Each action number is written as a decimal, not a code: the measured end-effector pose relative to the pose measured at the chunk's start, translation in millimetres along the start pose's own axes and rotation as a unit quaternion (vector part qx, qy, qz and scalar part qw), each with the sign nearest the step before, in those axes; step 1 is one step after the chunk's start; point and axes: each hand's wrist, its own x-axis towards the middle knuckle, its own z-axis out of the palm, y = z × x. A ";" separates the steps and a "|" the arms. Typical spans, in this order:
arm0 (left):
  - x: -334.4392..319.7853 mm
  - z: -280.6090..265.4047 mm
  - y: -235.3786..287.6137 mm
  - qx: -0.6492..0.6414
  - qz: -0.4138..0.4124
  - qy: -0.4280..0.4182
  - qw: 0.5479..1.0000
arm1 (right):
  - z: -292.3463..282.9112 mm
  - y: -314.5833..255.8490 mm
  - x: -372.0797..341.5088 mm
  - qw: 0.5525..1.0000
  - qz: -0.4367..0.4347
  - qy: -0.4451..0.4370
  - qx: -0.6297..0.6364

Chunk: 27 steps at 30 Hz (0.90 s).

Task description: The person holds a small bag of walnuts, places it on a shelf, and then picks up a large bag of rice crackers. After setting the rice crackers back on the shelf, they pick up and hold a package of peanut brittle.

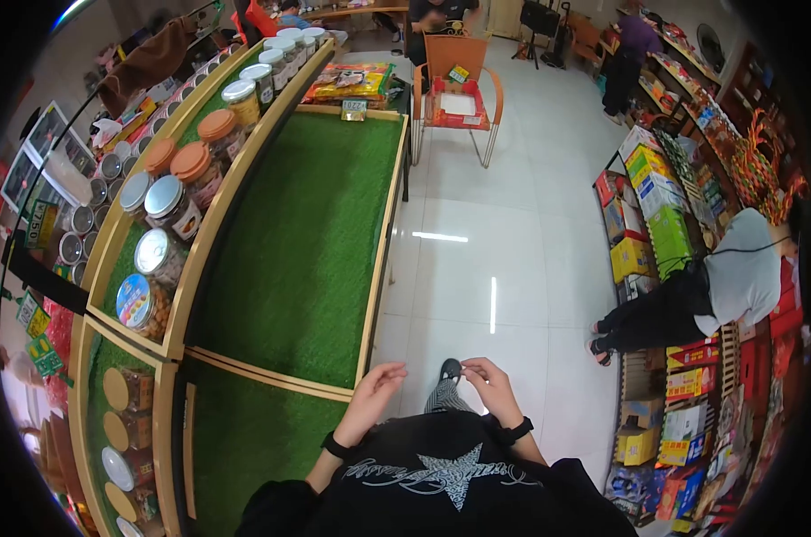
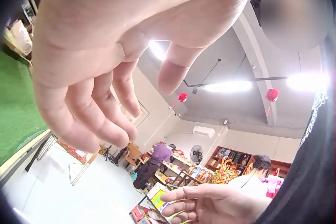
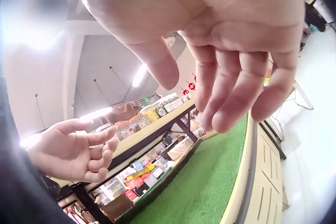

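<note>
My left hand [image 1: 377,394] hangs in front of my body near the corner of the green turf-covered display stand [image 1: 298,242], its fingers loosely bent around nothing. To its right, my right hand [image 1: 493,388] is held over the tiled floor, also relaxed and without anything in it. In the left wrist view, the left hand's fingers [image 2: 86,108] droop apart from the thumb, with no object between them. The right wrist view has the right hand's fingers [image 3: 236,87] bent loosely downward, thumb apart, over the green turf in this view.
Lidded jars [image 1: 173,208] line a raised wooden shelf on the left. Packaged snacks [image 1: 350,82] lie at the stand's far end. A chair [image 1: 459,67] carrying a red box [image 1: 456,104] stands ahead. Stocked shelves [image 1: 660,206] and a person [image 1: 736,277] are on the right.
</note>
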 end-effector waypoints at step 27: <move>241.2 62.3 51.9 0.073 0.084 0.015 0.994 | -122.9 -49.8 189.0 0.999 -0.013 0.033 -0.005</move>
